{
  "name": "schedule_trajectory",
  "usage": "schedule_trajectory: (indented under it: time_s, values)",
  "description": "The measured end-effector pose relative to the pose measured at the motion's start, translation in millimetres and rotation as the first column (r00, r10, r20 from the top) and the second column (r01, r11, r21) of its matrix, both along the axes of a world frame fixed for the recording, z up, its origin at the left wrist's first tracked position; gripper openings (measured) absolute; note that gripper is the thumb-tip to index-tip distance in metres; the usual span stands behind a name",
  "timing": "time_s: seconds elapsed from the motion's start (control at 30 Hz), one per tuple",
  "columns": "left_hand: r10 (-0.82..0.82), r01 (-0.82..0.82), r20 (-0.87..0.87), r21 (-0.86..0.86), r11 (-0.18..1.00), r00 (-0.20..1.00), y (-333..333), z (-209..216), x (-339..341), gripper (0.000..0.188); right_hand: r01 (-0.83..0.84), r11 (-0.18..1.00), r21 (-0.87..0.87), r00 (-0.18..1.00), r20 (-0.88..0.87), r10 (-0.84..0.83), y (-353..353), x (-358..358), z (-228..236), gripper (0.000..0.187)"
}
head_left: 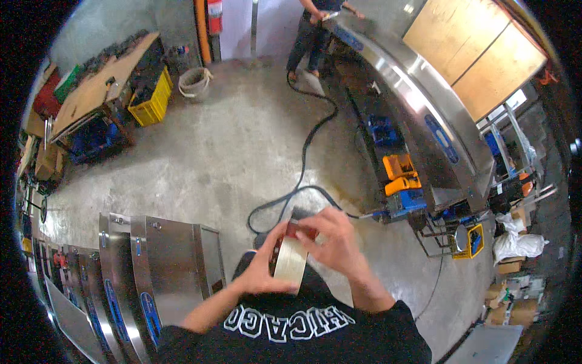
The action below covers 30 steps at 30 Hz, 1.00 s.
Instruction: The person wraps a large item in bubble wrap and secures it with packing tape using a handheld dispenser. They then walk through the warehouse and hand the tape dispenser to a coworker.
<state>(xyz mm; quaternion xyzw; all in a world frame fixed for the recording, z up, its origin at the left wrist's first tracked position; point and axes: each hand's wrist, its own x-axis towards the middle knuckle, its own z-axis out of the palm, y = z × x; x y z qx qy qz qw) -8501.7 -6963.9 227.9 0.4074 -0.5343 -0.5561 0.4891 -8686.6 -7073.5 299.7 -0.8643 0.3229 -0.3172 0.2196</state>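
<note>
In front of my chest I hold a flat, oblong block (pixel 291 267) with a pale gold, brushed-looking face. A dark red part (pixel 293 229) shows at its far end. What kind of thing it is I cannot make out. My left hand (pixel 260 273) grips the block along its left side, thumb across the lower end. The fingers of my right hand (pixel 334 242) are bent and closed about the red far end. They partly cover it, so its shape is hidden. A dark patch shows just beyond the fingertips.
Steel cabinets (pixel 173 261) stand at my left. A black hose (pixel 305 142) loops across the concrete floor towards another person (pixel 308 42) beside a long steel unit (pixel 418 91). Orange bins (pixel 400 173) sit at right; a wooden table (pixel 100 91), yellow crate (pixel 151 100) and bucket (pixel 195 84) stand far left.
</note>
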Motion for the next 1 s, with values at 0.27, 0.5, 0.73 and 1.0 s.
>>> schedule_trajectory:
  time_s: [0.27,0.5,0.73,1.0]
  values:
    - [-0.16,0.16,0.021,-0.002,0.987,0.987,-239.6,15.1,57.0,0.132,0.119,0.987,-0.103,0.989,-0.069,-0.127,-219.7,44.5,13.0,0.02]
    - [-0.236,0.237,0.118,0.007,0.972,0.965,-473.3,-4.8,71.9,0.13,0.175,0.964,-0.199,0.98,-0.059,-0.19,-442.7,55.1,-28.0,0.017]
    - [-0.229,0.236,0.14,-0.038,0.971,0.963,-694.8,20.7,104.2,0.131,0.104,0.952,-0.287,0.992,-0.041,-0.12,-671.5,84.1,-0.4,0.015]
    - [-0.301,0.307,0.075,-0.08,0.948,0.951,-902.2,15.0,122.3,0.132,0.09,0.967,-0.238,0.973,-0.185,-0.136,-873.2,101.6,2.5,0.01]
